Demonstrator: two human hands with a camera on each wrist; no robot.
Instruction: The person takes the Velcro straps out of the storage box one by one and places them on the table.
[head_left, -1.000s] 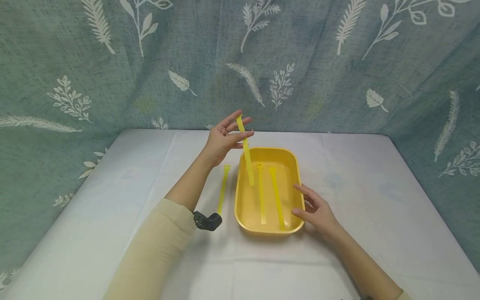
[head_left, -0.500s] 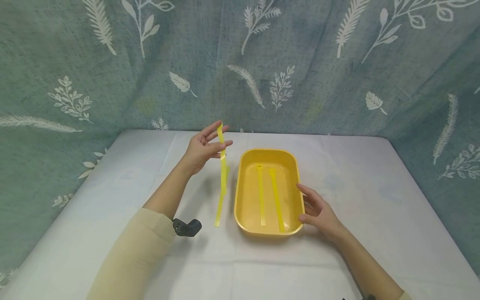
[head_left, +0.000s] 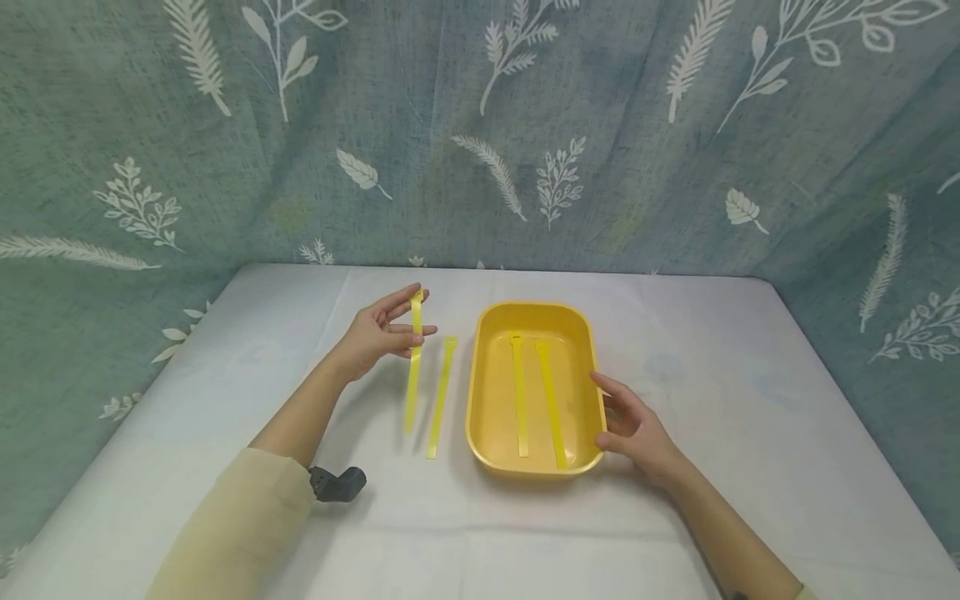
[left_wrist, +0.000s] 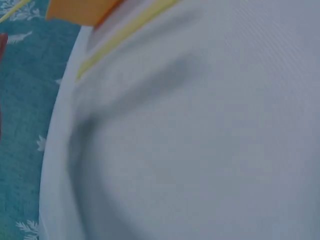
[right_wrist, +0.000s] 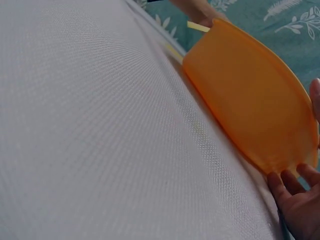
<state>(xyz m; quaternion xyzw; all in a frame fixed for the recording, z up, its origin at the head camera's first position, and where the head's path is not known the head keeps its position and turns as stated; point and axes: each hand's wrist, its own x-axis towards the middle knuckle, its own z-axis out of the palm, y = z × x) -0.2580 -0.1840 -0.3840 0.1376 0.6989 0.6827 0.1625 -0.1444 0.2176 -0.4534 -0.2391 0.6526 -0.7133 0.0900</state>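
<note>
My left hand (head_left: 371, 337) pinches a flat yellow cable tie (head_left: 414, 367) near its slotted head, and the tie hangs down above the table left of the tray. Close beside it on the cloth lies another yellow cable tie (head_left: 442, 396), also seen in the left wrist view as a yellow strip (left_wrist: 125, 35). Two more cable ties, a left one (head_left: 521, 396) and a right one (head_left: 552, 408), lie lengthwise inside the yellow tray (head_left: 477, 375). With thumb and fingers my right hand (head_left: 637, 429) holds the tray's right wall; in the right wrist view its fingertips (right_wrist: 276, 182) touch the outside.
A white cloth (head_left: 735, 400) covers the table. Behind it hangs a green-blue curtain (head_left: 420, 167) with white leaf prints. A black wrist device (head_left: 337, 485) sits at my left cuff.
My left hand has carried the cable tie from above the tray leftward and lower, past the tie lying on the cloth. My right hand stays at the tray, its thumb now closer to the rim.
</note>
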